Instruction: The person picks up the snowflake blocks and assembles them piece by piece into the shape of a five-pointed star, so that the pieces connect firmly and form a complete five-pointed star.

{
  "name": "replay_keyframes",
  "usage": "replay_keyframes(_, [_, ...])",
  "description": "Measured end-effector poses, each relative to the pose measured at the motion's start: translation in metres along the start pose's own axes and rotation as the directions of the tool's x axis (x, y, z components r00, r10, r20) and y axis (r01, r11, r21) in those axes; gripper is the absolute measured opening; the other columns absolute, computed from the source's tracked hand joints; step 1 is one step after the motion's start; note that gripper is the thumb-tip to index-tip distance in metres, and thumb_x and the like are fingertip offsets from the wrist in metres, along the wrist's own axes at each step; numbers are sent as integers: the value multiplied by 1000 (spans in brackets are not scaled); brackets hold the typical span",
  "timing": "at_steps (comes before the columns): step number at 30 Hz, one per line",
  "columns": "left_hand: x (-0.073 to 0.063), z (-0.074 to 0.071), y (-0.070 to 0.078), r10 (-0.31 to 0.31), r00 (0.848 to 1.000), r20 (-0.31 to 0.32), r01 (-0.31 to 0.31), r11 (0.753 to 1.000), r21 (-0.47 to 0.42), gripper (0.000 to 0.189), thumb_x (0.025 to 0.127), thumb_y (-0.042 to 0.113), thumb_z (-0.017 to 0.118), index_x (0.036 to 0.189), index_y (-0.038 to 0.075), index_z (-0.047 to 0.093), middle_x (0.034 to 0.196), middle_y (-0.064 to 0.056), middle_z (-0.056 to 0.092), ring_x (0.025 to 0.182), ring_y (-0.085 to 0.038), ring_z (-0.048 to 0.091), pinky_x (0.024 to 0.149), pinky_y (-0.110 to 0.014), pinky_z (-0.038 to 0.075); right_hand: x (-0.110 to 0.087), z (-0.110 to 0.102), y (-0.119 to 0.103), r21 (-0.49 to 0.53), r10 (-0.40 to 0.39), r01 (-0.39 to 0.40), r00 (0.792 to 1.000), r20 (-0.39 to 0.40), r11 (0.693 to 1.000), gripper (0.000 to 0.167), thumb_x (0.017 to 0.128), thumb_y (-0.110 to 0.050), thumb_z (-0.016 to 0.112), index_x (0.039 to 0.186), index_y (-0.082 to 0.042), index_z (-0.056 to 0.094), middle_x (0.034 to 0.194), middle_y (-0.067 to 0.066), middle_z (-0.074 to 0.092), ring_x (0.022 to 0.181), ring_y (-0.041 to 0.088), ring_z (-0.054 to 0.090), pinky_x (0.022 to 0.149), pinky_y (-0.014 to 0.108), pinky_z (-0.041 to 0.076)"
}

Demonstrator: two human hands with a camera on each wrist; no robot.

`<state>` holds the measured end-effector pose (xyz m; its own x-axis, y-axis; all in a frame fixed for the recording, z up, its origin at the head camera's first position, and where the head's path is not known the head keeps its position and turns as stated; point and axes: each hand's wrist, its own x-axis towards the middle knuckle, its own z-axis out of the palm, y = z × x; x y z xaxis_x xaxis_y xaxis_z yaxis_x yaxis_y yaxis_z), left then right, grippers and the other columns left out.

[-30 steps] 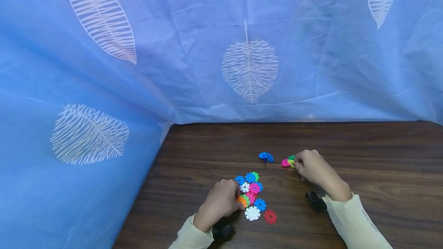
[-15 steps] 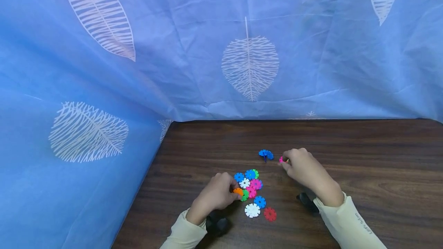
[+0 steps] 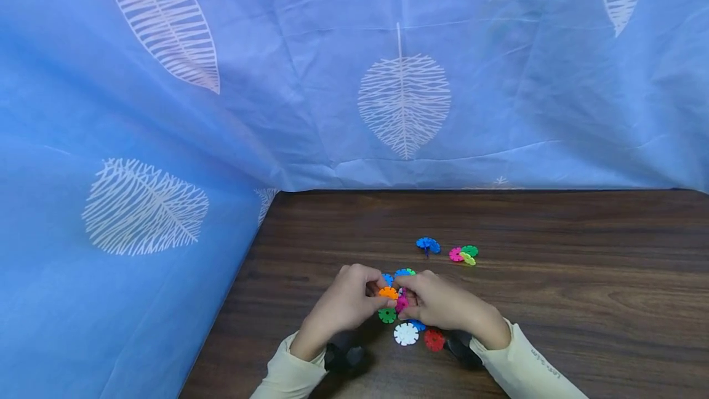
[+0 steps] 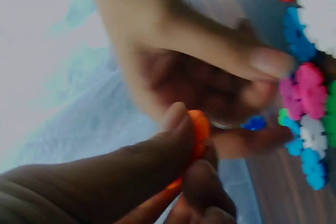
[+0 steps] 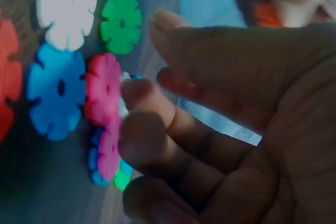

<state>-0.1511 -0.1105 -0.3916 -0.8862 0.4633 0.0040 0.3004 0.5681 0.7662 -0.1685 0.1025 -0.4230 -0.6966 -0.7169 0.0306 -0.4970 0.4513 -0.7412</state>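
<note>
My left hand (image 3: 346, 302) pinches an orange notched plastic disc (image 3: 388, 292) between thumb and fingers, above the pile. The left wrist view shows the orange disc edge-on (image 4: 200, 129). My right hand (image 3: 451, 305) hovers close by over the pile, thumb apart from loosely bent fingers, nothing between them. Beneath it lie pink discs (image 5: 102, 87), which it partly hides in the head view. A green disc (image 5: 121, 23) lies flat near the left hand. White (image 3: 406, 334), blue (image 5: 56, 92) and red (image 3: 434, 340) discs lie at the near side.
Further back on the dark wooden table (image 3: 581, 276) stands a joined group of blue discs (image 3: 428, 244). Right of it lies a pink, green and yellow group (image 3: 464, 254). A blue leaf-patterned cloth (image 3: 310, 109) hangs behind the table and at its left.
My right hand has left the pink, green and yellow group and come left and nearer, to the pile. My left hand has raised the orange disc off the green one.
</note>
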Motion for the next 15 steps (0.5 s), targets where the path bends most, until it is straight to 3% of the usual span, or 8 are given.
replay_keyframes(5, [-3,-12,7,51,997,-51,-55,996,-64,7,92,5,78,85,6,77,74,2,68,62,-6,55,55,-20,49,14,10,1,-14,38,-37,998,50,999,18,88,-9,82,101,-5,71,60,-13,46,49,-1,39,46,17,33])
replay_keyframes(8, [-6,-16,8,52,997,-52,-55,996,-66,7,96,2,72,93,3,78,75,1,69,62,-6,58,55,-21,49,20,16,-1,-84,85,-79,993,76,993,15,86,-9,85,84,-7,69,54,-13,36,45,1,31,44,17,25])
replay_keyframes(11, [-7,-17,8,43,998,-44,-46,997,-61,10,98,0,68,99,1,78,74,2,67,62,-7,58,55,-22,50,23,19,-2,-158,122,-107,988,94,982,26,84,-6,85,73,-12,61,53,-13,32,45,3,28,44,19,22])
replay_keyframes(15, [-4,-16,5,48,997,-62,-53,996,-78,12,97,-3,67,103,0,77,76,1,67,62,-7,57,56,-21,50,22,10,-3,-87,108,-98,988,110,991,27,88,-5,81,75,-12,59,56,-12,36,48,3,30,46,19,24])
